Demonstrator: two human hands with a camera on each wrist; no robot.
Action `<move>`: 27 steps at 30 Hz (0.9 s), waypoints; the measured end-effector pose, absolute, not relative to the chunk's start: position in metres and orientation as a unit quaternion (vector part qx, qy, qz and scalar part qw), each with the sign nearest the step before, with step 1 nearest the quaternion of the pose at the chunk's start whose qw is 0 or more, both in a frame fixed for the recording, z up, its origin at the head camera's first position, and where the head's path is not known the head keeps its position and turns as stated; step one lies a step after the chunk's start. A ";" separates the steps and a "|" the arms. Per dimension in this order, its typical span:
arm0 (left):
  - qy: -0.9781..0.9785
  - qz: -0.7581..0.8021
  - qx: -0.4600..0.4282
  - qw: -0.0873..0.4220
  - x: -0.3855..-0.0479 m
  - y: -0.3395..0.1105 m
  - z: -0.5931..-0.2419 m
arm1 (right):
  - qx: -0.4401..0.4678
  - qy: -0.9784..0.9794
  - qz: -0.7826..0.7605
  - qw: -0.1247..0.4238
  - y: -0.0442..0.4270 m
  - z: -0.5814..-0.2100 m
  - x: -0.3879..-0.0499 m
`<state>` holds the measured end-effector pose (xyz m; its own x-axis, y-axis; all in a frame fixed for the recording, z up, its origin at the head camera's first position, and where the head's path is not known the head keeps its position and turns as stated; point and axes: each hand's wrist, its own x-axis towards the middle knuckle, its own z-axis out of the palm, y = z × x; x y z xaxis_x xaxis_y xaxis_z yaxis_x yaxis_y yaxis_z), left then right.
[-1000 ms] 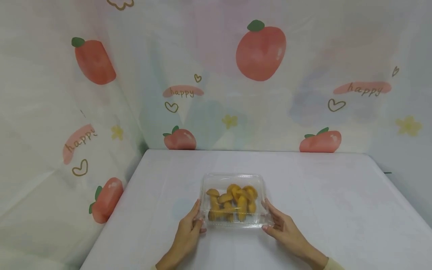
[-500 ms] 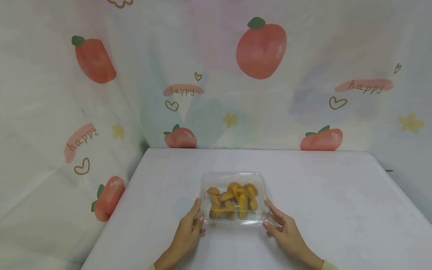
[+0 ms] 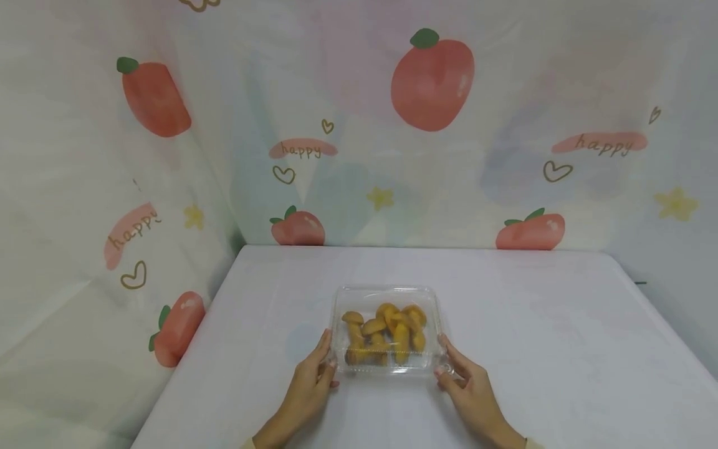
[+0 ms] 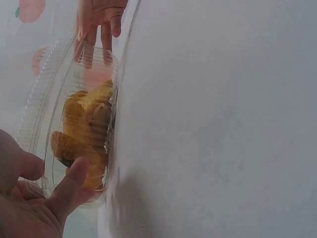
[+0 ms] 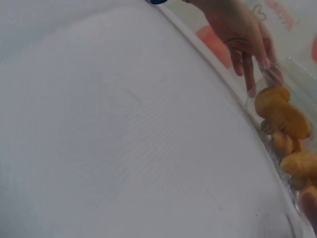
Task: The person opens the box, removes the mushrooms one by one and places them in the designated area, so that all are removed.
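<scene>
Brown-yellow mushrooms [image 3: 401,340] lie in a clear plastic box [image 3: 361,298], whose lid appears closed over them. My left hand [image 3: 308,377] holds the box at its left front corner, thumb at the front and fingers along the side. On the opposite side, my right hand [image 3: 473,390] grips the right front corner in the same way. Seen in the left wrist view, the left thumb presses the near wall of the box [image 4: 54,99] while the right hand [image 4: 101,15] holds the far end. Only a fingertip of the right hand [image 5: 309,206] shows in the right wrist view.
White cloth covers the table [image 3: 561,330] under the box. A printed curtain [image 3: 348,81] with red fruit and "happy" lettering stands behind the table and along its left side. A small dark blue thing [image 5: 157,1] shows at the top of the right wrist view.
Both hands keep their hold on the box, which stays in nearly the same place. The front edge of the box sits slightly higher in the head view than a second ago.
</scene>
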<state>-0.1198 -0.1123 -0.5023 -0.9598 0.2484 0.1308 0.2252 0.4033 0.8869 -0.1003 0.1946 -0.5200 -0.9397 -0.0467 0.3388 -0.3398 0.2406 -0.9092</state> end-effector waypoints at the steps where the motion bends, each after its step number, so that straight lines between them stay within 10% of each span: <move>1: 0.837 0.528 0.143 0.009 -0.120 -0.112 -0.502 | 0.122 -0.778 0.604 0.122 0.194 -0.519 -0.101; 27: 0.852 0.491 0.175 0.053 -0.116 -0.131 -0.483 | 0.178 -0.760 0.621 0.067 0.227 -0.510 -0.105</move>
